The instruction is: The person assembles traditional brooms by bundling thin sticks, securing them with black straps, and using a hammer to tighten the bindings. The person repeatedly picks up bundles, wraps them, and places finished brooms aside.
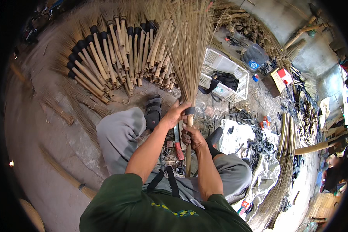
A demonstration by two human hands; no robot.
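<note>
The left hand's fingers clasp the broom beside its black band, the right hand's curl round the handle just below, and bristles fanning above could slip out if the band sits loose.

Glare at right, dark fisheye rim
</note>
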